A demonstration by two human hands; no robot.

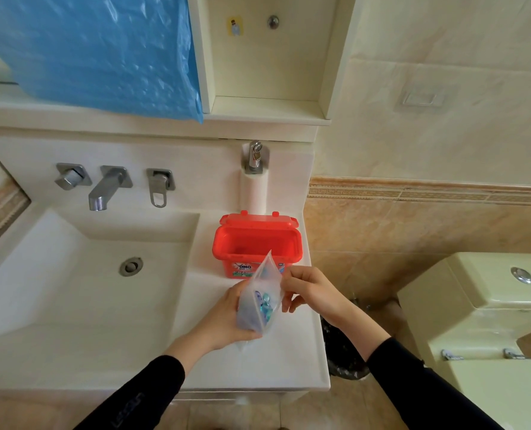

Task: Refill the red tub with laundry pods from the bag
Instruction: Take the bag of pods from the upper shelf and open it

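Red tub (256, 243) stands on the desk (292, 352), right of the basin, lid hinged back, interior apparently empty though shadowed. Translucent bag (259, 301) of blue pods (265, 304) is held just near of it: left hand (227, 318) closed around its lower body, right hand (304, 288) pinching the upper edge. Recommended: spread the mouth fully, bring it over the tub's opening, tip gradually. Tub label reads "OMO"; smaller print illegible. Left sleeve (140, 398) lettering unclear.

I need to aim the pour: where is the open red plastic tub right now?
In the head view, the red plastic tub stands on the white counter, right of the sink basin, just beyond the clear pod bag.
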